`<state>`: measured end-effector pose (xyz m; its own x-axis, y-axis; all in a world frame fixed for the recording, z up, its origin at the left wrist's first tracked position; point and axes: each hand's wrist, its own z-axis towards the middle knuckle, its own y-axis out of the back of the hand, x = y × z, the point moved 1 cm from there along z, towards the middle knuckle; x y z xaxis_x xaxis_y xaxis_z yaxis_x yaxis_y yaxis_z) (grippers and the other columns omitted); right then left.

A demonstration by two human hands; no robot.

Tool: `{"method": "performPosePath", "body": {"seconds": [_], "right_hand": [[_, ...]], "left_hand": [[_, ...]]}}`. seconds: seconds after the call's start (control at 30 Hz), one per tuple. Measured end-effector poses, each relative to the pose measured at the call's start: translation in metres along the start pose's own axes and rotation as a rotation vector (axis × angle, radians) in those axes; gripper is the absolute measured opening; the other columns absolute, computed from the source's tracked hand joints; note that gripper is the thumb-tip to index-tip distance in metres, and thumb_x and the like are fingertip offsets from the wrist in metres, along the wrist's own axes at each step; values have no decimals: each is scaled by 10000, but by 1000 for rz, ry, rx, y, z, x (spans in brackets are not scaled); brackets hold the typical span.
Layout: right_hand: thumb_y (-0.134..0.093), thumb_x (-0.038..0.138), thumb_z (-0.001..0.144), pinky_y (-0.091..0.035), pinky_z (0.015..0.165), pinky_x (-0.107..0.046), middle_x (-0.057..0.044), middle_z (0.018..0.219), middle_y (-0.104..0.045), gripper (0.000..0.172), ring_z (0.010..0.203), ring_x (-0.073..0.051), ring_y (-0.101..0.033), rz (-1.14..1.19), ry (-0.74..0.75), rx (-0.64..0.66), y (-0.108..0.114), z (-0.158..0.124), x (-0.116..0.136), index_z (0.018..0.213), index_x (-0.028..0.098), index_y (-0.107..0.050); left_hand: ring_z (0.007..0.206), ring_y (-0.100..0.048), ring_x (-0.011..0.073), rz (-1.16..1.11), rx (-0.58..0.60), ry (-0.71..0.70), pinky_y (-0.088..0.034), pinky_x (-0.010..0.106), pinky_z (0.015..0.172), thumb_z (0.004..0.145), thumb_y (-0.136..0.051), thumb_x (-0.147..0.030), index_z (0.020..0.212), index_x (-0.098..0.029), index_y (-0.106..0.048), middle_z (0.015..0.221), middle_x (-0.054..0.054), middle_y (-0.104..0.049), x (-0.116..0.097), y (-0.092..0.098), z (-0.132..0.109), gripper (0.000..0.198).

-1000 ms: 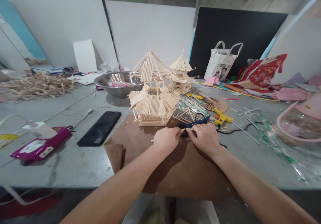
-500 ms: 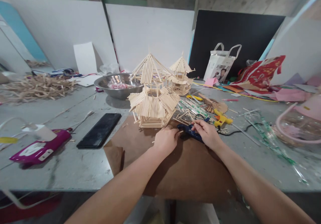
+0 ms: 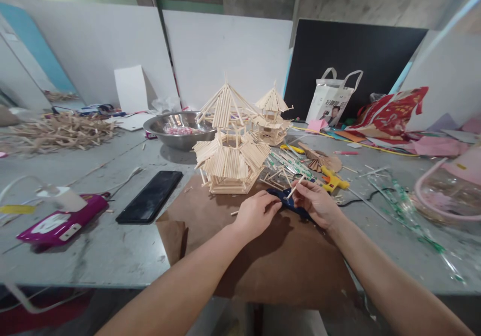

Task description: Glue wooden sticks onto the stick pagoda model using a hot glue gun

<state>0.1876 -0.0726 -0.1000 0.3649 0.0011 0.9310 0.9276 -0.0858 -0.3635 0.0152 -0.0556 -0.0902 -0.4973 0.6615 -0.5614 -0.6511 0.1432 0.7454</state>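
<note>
My right hand [image 3: 317,203] pinches a short wooden stick [image 3: 296,187], which slants up from its fingertips. To its left my left hand [image 3: 256,214] is closed, its fingertips pressed together near the dark blue tool [image 3: 276,192]; whatever they hold is too small to make out. That tool lies on the brown paper [image 3: 263,271], partly behind both hands. Just beyond my left hand stands a pavilion model [image 3: 232,160] made of pale sticks, with two roof tiers. A second stick pavilion [image 3: 272,120] is behind it to the right.
A steel bowl [image 3: 180,138], a black phone [image 3: 149,198] and a purple power strip [image 3: 67,220] are on the left. Rightward lie loose sticks, a yellow glue gun [image 3: 332,179], green-marked plastic wrappers [image 3: 408,215] and a pink-rimmed container [image 3: 447,190].
The stick in my right hand now shows clearly and slants upward, and that hand has turned. My left hand has moved slightly right. The view has shifted a little.
</note>
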Motion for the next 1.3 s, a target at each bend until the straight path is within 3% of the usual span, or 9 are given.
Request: {"method": "performPosePath", "body": {"seconds": [0.2, 0.4, 0.73, 0.83, 0.93, 1.07, 1.2, 1.3], "right_hand": [[-685, 316, 608, -419, 491, -207, 22, 590, -606, 190, 483, -75, -528, -61, -54, 106, -6, -4, -3, 721, 177, -623], [-686, 312, 605, -416, 510, -207, 26, 630, -622, 187, 483, -68, -527, -134, -25, 112, -8, -4, -4, 718, 181, -616], [-652, 321, 650, -396, 539, -215, 29, 629, -591, 179, 501, -70, -515, -247, 74, 158, -11, -10, -5, 749, 182, -598], [-642, 347, 655, -400, 540, -225, 13, 694, -602, 250, 503, -73, -511, -258, 82, 151, -10, -9, -6, 833, 184, -578], [-636, 373, 653, -395, 536, -229, 3, 745, -606, 309, 500, -73, -509, -279, 86, 113, -7, -7, -6, 885, 188, -550], [-613, 410, 666, -393, 560, -237, -6, 718, -605, 304, 514, -82, -514, -376, 87, 95, -2, -6, -8, 852, 176, -562], [-610, 445, 654, -392, 559, -243, -12, 682, -602, 325, 507, -87, -508, -428, 86, 101, 1, -5, -10, 815, 164, -583], [-616, 463, 638, -393, 551, -245, -10, 655, -597, 344, 503, -92, -507, -445, 88, 93, 2, -5, -10, 801, 162, -588]], "left_hand": [[676, -537, 117, -111, 22, 1, -400, 210, 624, 784, -446, -312, 817, -175, -645, 780, 37, -606, -3, -1, 1, 244], [652, -522, 117, -196, 32, 28, -387, 215, 611, 771, -456, -296, 771, -159, -649, 720, 29, -610, 0, -2, 2, 237], [374, -352, 47, -515, 158, 292, -259, 186, 374, 738, -445, -436, 681, -118, -599, 506, -27, -481, 4, -7, 0, 358], [379, -356, 42, -577, 68, 311, -265, 182, 382, 705, -500, -398, 636, -125, -586, 499, -30, -492, 2, -4, -1, 295], [358, -347, 38, -703, -110, 370, -263, 181, 370, 675, -539, -390, 616, -131, -574, 485, -39, -485, -4, 11, -3, 267], [331, -357, 26, -811, -408, 374, -248, 173, 347, 648, -580, -388, 588, -136, -555, 503, -33, -511, -8, 53, -3, 260], [315, -353, 15, -817, -676, 345, -239, 168, 328, 653, -589, -361, 588, -135, -555, 504, -46, -482, 6, 100, 3, 238], [305, -354, 12, -782, -708, 336, -236, 175, 317, 653, -593, -356, 615, -131, -582, 522, -46, -478, 18, 123, 12, 229]]}}
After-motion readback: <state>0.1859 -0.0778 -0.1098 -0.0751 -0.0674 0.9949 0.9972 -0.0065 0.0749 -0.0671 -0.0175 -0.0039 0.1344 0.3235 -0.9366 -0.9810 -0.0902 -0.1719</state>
